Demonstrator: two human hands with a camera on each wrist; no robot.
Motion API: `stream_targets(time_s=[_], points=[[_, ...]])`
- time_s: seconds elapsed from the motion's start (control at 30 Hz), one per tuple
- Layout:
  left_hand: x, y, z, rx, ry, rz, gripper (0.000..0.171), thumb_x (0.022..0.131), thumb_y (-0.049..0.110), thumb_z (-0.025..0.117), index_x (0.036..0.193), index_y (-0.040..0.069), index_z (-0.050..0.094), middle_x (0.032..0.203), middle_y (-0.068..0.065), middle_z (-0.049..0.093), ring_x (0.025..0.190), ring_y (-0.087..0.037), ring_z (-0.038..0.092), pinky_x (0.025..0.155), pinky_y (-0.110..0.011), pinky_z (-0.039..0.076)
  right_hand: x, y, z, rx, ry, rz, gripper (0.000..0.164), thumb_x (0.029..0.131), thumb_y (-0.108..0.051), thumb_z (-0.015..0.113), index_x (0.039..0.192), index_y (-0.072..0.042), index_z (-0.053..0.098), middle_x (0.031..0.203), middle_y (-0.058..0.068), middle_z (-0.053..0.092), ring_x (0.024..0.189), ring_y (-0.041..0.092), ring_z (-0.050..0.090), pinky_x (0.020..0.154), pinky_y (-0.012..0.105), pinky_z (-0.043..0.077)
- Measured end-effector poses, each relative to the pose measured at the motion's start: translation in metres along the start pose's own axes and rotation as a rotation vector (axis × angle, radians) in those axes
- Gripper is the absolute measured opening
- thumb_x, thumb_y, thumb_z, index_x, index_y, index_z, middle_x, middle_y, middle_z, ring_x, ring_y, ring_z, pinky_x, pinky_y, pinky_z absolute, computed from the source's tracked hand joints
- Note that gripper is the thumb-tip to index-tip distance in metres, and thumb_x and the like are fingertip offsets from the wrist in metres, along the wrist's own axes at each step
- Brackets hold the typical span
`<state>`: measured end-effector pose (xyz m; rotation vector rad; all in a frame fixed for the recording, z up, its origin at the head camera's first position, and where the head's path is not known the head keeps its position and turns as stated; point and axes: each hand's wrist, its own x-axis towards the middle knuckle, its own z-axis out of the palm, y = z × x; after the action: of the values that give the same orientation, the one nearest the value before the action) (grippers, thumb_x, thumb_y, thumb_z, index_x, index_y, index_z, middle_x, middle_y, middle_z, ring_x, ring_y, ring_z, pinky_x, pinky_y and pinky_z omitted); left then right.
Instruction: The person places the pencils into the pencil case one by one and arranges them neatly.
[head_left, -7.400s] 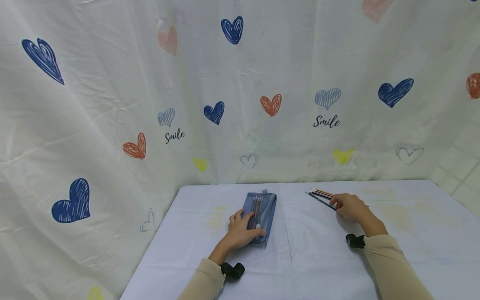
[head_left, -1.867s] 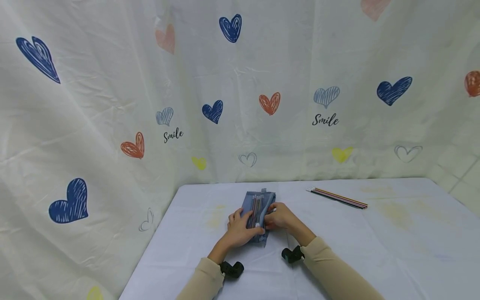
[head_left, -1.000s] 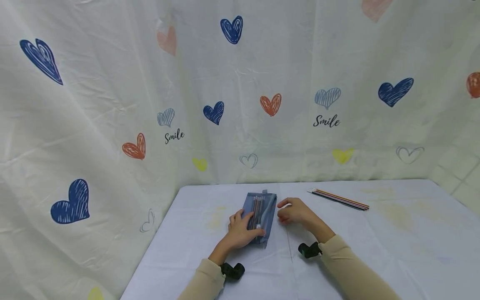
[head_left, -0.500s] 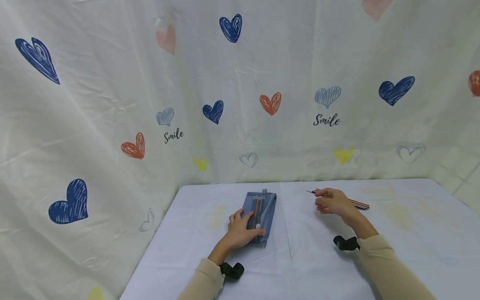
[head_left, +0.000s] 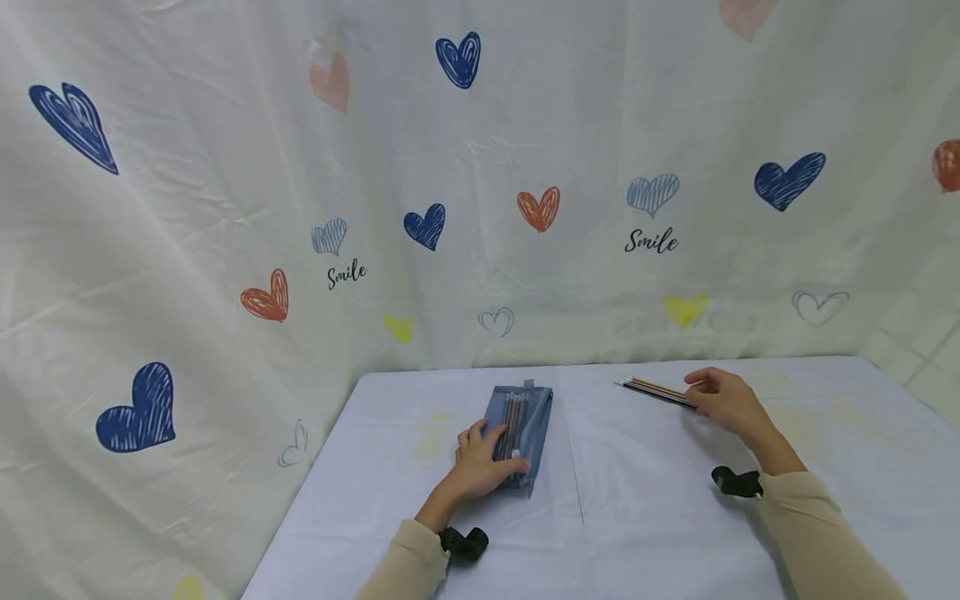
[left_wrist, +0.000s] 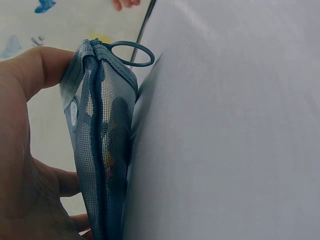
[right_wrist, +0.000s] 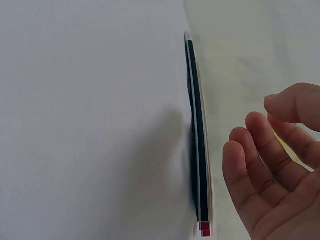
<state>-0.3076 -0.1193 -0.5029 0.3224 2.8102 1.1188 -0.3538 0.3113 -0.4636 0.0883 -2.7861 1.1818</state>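
A blue mesh pencil case with a zip along its side lies flat on the white table; several pencils show through its top. My left hand rests on the near part of the case, fingers spread over it. The left wrist view has the thumb against the top of the case, by the zip ring. Over a small bundle of pencils at the back right hovers my right hand, fingers loosely bent. In the right wrist view that hand stands apart from the striped pencils, holding nothing.
The white-clothed table ends at a patterned hanging cloth with hearts behind it. A black wrist camera sits on each wrist, the left one and the right one.
My right hand pinched a pencil 7.4 s ago and was at the case's side 1.9 s ago. It has since moved right, over the pencils. My left hand has stayed put.
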Motion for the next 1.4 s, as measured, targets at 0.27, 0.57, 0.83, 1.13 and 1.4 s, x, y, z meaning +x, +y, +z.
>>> stream_targets(time_s=[0.27, 0.57, 0.83, 1.13, 1.4], points=[[-0.001, 0.0, 0.0, -0.01, -0.003, 0.001, 0.088, 0.086, 0.058, 0.071, 0.157, 0.015, 0.041, 0.167, -0.02, 0.018, 0.15, -0.042, 0.017, 0.112, -0.071, 0.026, 0.002, 0.006, -0.004, -0.177, -0.037, -0.086, 0.029, 0.095, -0.011, 0.065, 0.119, 0.005, 0.065, 0.109, 0.023, 0.07, 0.103, 0.039, 0.065, 0.082, 0.046, 0.051], [-0.001, 0.001, -0.002, -0.013, -0.004, 0.004, 0.088, 0.085, 0.058, 0.07, 0.157, 0.016, 0.042, 0.167, -0.02, 0.018, 0.151, -0.043, 0.016, 0.114, -0.07, 0.024, 0.005, 0.008, -0.004, -0.275, -0.117, -0.064, 0.024, 0.092, -0.002, 0.062, 0.114, 0.006, 0.067, 0.11, 0.027, 0.068, 0.103, 0.044, 0.063, 0.084, 0.054, 0.051], [-0.003, 0.003, -0.002, -0.02, -0.008, 0.003, 0.089, 0.084, 0.059, 0.07, 0.157, 0.015, 0.042, 0.167, -0.02, 0.017, 0.152, -0.043, 0.015, 0.114, -0.07, 0.024, 0.004, 0.003, 0.0, -0.312, -0.162, -0.007, 0.026, 0.091, 0.002, 0.062, 0.116, 0.007, 0.066, 0.107, 0.025, 0.067, 0.098, 0.039, 0.061, 0.085, 0.056, 0.05], [-0.005, 0.006, -0.004, -0.018, -0.005, -0.003, 0.09, 0.084, 0.058, 0.071, 0.157, 0.015, 0.042, 0.167, -0.02, 0.018, 0.151, -0.042, 0.017, 0.112, -0.07, 0.026, 0.003, 0.003, 0.004, -0.334, -0.182, -0.085, 0.03, 0.086, 0.01, 0.057, 0.104, -0.007, 0.075, 0.095, 0.015, 0.064, 0.088, 0.031, 0.055, 0.079, 0.049, 0.046], [-0.003, 0.003, -0.002, -0.019, -0.004, 0.0, 0.09, 0.083, 0.058, 0.071, 0.157, 0.015, 0.042, 0.167, -0.02, 0.019, 0.149, -0.041, 0.018, 0.112, -0.069, 0.027, 0.002, 0.006, 0.006, -0.333, -0.188, -0.126, 0.038, 0.082, 0.012, 0.053, 0.107, -0.007, 0.073, 0.094, 0.013, 0.064, 0.082, 0.025, 0.055, 0.072, 0.039, 0.046]])
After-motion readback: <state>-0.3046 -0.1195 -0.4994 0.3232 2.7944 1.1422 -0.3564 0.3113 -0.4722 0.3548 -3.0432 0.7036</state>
